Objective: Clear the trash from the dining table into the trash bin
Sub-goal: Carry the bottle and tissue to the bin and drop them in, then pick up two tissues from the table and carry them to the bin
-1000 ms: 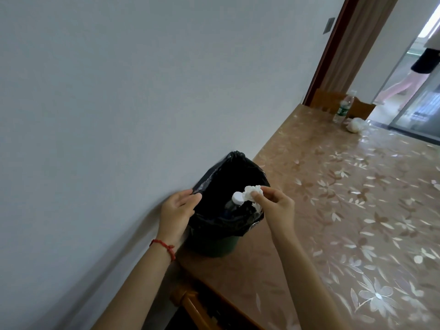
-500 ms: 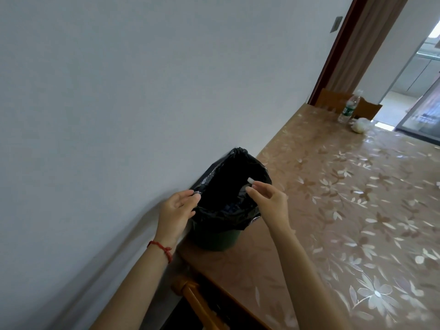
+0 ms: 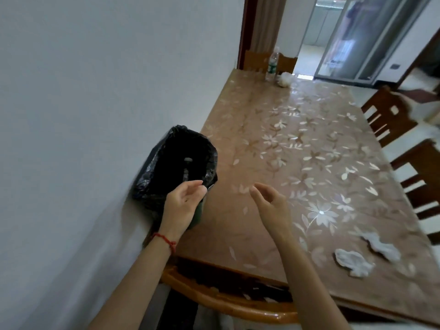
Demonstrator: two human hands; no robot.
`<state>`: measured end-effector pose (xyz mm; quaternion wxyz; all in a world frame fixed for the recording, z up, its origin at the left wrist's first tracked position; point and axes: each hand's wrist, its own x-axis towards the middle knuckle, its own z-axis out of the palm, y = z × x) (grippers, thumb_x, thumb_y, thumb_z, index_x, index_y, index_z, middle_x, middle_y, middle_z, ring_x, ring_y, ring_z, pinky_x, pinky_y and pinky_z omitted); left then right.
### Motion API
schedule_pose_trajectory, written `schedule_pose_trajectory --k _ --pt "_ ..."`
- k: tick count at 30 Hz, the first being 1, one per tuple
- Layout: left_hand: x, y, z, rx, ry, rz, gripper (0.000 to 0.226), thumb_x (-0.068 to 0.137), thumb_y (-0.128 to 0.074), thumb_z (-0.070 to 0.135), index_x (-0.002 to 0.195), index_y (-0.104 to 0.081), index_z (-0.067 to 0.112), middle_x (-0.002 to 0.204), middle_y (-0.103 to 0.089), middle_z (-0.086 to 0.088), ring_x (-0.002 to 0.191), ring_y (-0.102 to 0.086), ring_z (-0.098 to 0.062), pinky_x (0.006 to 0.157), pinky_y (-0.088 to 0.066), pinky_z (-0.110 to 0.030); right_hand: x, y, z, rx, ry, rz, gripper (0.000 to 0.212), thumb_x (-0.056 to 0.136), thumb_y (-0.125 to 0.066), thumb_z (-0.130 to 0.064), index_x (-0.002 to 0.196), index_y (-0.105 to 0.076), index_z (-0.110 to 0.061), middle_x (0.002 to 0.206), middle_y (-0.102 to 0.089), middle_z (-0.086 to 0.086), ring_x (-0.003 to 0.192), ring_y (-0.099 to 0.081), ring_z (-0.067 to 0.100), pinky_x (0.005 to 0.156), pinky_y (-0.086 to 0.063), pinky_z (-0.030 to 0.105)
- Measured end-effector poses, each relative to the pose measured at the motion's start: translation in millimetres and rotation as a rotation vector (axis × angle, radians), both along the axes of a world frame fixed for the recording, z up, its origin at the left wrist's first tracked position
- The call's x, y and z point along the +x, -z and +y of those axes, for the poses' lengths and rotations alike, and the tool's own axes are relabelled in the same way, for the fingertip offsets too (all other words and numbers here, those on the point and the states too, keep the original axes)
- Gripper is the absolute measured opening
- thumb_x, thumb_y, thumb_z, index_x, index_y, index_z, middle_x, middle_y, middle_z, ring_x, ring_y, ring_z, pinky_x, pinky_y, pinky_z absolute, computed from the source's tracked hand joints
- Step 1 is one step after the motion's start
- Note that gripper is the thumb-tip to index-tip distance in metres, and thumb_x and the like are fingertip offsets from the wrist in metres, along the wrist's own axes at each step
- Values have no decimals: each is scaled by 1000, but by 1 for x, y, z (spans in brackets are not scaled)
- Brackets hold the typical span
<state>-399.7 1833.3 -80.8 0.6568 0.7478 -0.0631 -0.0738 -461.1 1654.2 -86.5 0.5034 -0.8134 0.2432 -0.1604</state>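
Hovering empty with fingers loosely spread, the left hand (image 3: 183,206) sits just in front of the trash bin (image 3: 176,172), whose black liner stands at the dining table (image 3: 297,144) edge by the wall. The right hand (image 3: 271,206) is likewise empty and loosely spread above the tabletop. Two crumpled tissues (image 3: 354,262) lie near the table's front right, and a bottle (image 3: 272,64) and white wad (image 3: 285,79) sit at the far end.

Both forearms reached forward, bare to the elbow. The left hand (image 3: 182,206) was raised with its palm turned inward and its fingers (image 3: 190,186) loosely curled, empty; a red thread band (image 3: 166,240) circled that wrist. The right hand (image 3: 271,206) hung to its right, well apart, palm facing the left one (thumb uppermost), fingers half bent and holding nothing. Neither hand touched the other.
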Motion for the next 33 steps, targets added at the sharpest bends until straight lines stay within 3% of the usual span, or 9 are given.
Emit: schedule_pose_trajectory --k 3,5,8,13,16,20,22,29,33 --pt "-8 7 -23 137 127 -92 25 85 -60 22 109 -62 17 106 -64 -1 100 -59 -12 92 -46 -29 -29 9 -14 -137 60 63 45 88 -57 -38 126 -55 -13 125 -61 3 112 -57 14 92 -43 20" --pt "-13 11 -39 235 200 -139 33 85 -60 24 116 -59 13 110 -61 0 100 -55 -9 88 -42 -22 -51 14 -22 -263 83 127 49 90 -54 -39 130 -50 -11 132 -55 5 121 -51 18 95 -34 20" --pt "-23 18 -62 332 310 -188 40 84 -60 26 121 -56 11 120 -60 -5 107 -54 -13 92 -42 -25 -84 19 -36 -331 110 184 52 91 -51 -40 134 -46 -10 139 -48 6 127 -45 19 102 -33 25" --pt "-52 27 -106 496 496 -317 45 85 -60 27 126 -51 11 130 -54 -9 121 -48 -22 102 -35 -32 -138 33 -65 -322 250 246 52 91 -52 -38 134 -46 -7 142 -46 10 130 -43 22 106 -32 29" --pt "-74 32 -139 568 634 -447 47 85 -59 28 126 -51 8 129 -54 -13 122 -47 -26 103 -30 -28 -173 35 -84 -339 313 292 51 92 -52 -34 133 -46 -5 142 -45 14 134 -38 25 112 -31 37" --pt "-103 40 -183 638 764 -587 67 79 -36 54 126 -51 9 127 -56 -12 121 -48 -27 103 -36 -38 -216 39 -104 -402 381 338 38 90 -55 -22 120 -58 1 132 -53 22 126 -47 38 103 -38 49" --pt "-123 43 -206 680 828 -681 72 77 -28 56 127 -50 10 129 -55 -12 123 -47 -28 105 -37 -46 -241 44 -113 -347 524 313 44 88 -59 -28 123 -56 -2 133 -54 18 126 -48 33 103 -40 44" --pt "-181 54 -274 726 1119 -864 61 88 -25 51 120 -56 9 123 -60 -12 116 -54 -28 100 -40 -39 -316 64 -142 -271 724 394 53 89 -54 -39 132 -49 -8 140 -48 12 132 -41 26 108 -31 36" --pt "-212 58 -311 679 1232 -860 58 83 -37 47 118 -57 6 119 -62 -15 112 -57 -31 97 -45 -44 -354 71 -155 -233 834 418 51 90 -55 -34 133 -47 -7 141 -47 13 134 -38 26 110 -28 35"
